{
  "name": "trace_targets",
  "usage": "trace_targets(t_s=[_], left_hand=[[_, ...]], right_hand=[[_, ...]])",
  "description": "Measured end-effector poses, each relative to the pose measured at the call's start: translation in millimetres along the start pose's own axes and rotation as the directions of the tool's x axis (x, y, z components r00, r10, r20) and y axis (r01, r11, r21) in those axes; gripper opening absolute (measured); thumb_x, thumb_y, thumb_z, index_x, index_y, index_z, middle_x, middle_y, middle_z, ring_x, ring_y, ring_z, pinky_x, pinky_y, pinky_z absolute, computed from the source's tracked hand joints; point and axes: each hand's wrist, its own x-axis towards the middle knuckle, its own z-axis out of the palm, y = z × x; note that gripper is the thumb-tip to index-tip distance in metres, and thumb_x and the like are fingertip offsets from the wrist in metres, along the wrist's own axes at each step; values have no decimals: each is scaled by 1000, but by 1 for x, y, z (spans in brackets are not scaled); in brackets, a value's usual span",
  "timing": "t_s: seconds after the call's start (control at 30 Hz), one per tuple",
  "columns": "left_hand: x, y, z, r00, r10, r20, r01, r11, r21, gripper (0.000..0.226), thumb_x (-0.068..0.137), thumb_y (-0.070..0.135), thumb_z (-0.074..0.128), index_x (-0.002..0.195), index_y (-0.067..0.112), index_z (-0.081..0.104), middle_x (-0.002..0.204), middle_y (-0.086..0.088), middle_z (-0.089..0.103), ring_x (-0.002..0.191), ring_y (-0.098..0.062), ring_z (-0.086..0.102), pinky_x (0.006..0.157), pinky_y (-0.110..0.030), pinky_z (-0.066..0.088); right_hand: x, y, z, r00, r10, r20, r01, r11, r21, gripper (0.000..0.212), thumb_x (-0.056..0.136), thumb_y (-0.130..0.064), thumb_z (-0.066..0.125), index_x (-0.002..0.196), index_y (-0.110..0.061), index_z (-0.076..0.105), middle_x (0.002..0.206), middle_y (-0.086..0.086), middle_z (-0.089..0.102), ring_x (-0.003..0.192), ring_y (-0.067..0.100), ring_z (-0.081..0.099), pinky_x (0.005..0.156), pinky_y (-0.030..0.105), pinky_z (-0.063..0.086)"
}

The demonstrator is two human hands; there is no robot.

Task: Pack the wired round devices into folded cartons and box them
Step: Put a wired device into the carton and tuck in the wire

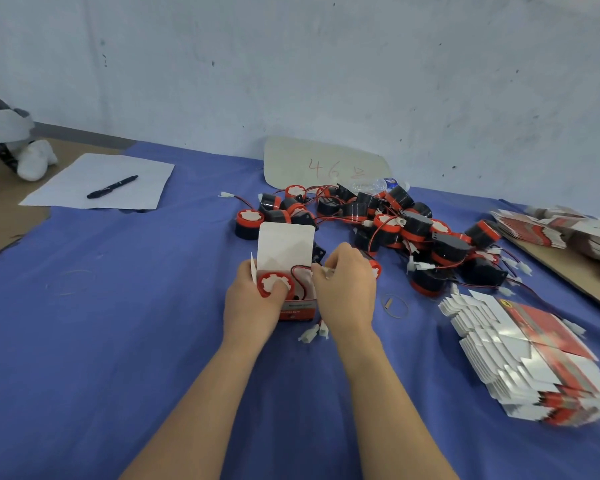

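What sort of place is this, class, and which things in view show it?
Probably a small packing workshop: a heap of black-and-red round wired devices lies on a blue cloth-covered table, beside a stack of flat red-and-white cardboard cartons. The left hand grips an open white carton.

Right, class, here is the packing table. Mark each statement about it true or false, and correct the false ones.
1. The top flap of the carton stands open. True.
2. The pen lies among the loose devices. False: it lies on a white sheet of paper.
3. A stack of flat cartons lies on the person's right. True.
4. The left hand rests idle. False: it grips the carton with a round device inside, and the right hand pinches the carton's right edge.
5. Every device is packed. False: many loose devices lie piled behind the carton.
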Motion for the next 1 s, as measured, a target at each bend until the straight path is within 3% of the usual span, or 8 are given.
trace_targets(t_s=[0.07,0.2,0.33,0.47,0.6,0.73,0.87,1.0], left_hand=[[-1,1,0,1000,0,-5,0,1000,16,20,88,22,60,99,27,44,83,18,51,73,1,52,49,-8,35],[-4,4,1,1000,-1,-18,1,1000,8,26,86,35,63,101,27,44,86,17,52,73,0,53,52,-9,36],[-6,7,2,999,-19,-44,19,1000,9,41,79,51,68,104,27,47,92,15,59,80,-5,59,55,-13,39],[-5,4,4,998,-20,-58,21,999,25,34,80,38,69,102,27,45,97,8,61,86,-13,61,59,-21,45],[-3,4,6,997,-28,-66,30,999,34,34,79,34,69,101,27,45,99,6,62,87,-15,60,63,-24,47],[-3,3,5,998,-22,-64,24,999,31,34,79,34,70,100,28,44,99,6,61,88,-16,60,63,-25,47],[-2,3,5,999,-19,-41,20,999,28,34,81,34,69,102,27,43,101,6,60,90,-17,60,68,-28,50],[-3,1,5,1000,-2,-26,3,1000,24,29,84,31,65,102,27,43,99,7,60,88,-15,59,65,-27,48]], right_hand=[[1,0,-3,999,-31,9,32,989,-143,22,91,-25,59,80,-15,42,79,1,50,78,21,43,67,29,29],[0,-6,-4,999,-26,37,34,970,-242,21,92,-26,55,79,-17,41,76,-1,48,75,20,40,65,29,25],[-2,-12,-7,991,-45,128,70,977,-200,22,93,-32,57,83,-14,51,84,4,59,80,23,50,64,32,36],[-4,-18,-15,954,-46,297,88,988,-130,23,93,-32,57,92,-10,64,89,5,62,82,22,57,62,31,42],[-3,-17,-24,874,-83,478,141,986,-86,22,93,-17,52,94,-10,73,85,6,67,74,20,58,64,31,50],[-2,-17,-23,878,-78,472,147,983,-111,23,93,-15,52,108,-12,69,98,6,68,88,22,61,77,37,53],[-3,-17,-23,879,-125,461,169,984,-55,46,90,-14,52,135,-24,48,103,7,63,97,24,57,83,38,49],[-2,-18,-18,851,-162,501,244,964,-103,31,90,-15,46,108,-34,63,97,4,56,94,27,50,81,39,47]])
